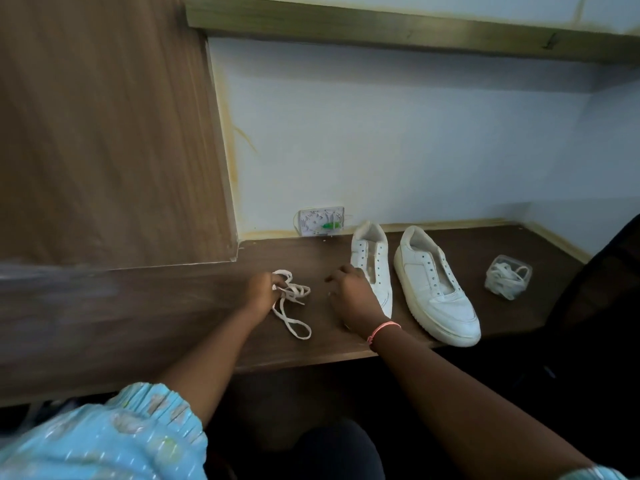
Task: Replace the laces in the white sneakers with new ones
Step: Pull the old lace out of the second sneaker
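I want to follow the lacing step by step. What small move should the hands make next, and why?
Probably the left hand should draw one end out of the loose lace it grips. Both sneakers show empty eyelets, and the right hand rests beside the nearer one.

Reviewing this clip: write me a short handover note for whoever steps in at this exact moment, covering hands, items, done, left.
Left hand: grips a loose white lace lying on the desk.
Right hand: fingers loosely curled over the desk beside the left sneaker; holds nothing that I can see.
Both sneakers stand side by side, toes toward the person; the right sneaker and its pair show empty eyelets.
A clear packet of laces sits right of the shoes, apparently unopened.
Done: laces are out of both shoes.
Left: thread laces into both; whether the held lace is old or new cannot be told.
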`<state>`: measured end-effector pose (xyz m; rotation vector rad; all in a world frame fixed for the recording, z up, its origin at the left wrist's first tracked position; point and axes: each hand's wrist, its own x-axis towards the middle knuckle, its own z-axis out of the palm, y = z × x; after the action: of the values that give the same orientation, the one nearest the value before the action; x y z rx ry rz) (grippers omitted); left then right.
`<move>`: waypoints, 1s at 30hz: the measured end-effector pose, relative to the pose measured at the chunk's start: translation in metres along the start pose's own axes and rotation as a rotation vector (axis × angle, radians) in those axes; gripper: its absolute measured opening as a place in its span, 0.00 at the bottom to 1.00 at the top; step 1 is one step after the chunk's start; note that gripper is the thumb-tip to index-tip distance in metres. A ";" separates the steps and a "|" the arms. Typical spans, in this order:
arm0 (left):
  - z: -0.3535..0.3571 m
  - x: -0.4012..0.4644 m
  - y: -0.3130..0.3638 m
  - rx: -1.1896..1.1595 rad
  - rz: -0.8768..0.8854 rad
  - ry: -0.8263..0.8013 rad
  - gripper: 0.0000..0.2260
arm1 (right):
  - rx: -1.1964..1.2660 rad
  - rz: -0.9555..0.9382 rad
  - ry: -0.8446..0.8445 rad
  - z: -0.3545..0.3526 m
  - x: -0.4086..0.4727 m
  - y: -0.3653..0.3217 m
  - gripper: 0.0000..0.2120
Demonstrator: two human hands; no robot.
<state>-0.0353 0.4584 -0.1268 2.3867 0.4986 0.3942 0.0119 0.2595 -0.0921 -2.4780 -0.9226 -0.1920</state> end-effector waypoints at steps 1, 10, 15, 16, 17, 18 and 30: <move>-0.006 -0.002 -0.001 -0.078 -0.024 0.016 0.10 | 0.045 -0.011 0.001 0.001 -0.002 -0.010 0.20; -0.115 -0.082 0.019 -0.399 -0.059 -0.261 0.08 | 0.871 0.055 -0.073 0.034 -0.047 -0.119 0.30; -0.134 -0.161 -0.023 -0.262 -0.161 -0.330 0.06 | 0.996 0.210 -0.146 0.071 -0.112 -0.170 0.17; -0.133 -0.174 -0.036 -0.222 -0.187 -0.368 0.06 | 0.983 0.239 -0.175 0.083 -0.126 -0.177 0.15; -0.130 -0.190 -0.053 -0.187 -0.231 -0.399 0.06 | 0.952 0.258 -0.211 0.098 -0.144 -0.184 0.13; -0.126 -0.203 -0.067 -0.159 -0.270 -0.412 0.05 | 0.911 0.272 -0.250 0.109 -0.158 -0.189 0.13; -0.071 -0.265 -0.171 -0.098 -0.551 -0.520 0.05 | 0.809 0.400 -0.604 0.213 -0.203 -0.193 0.16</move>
<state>-0.3400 0.4999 -0.2266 2.0328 0.8238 -0.4259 -0.2754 0.3717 -0.2610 -1.8781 -0.5217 0.9217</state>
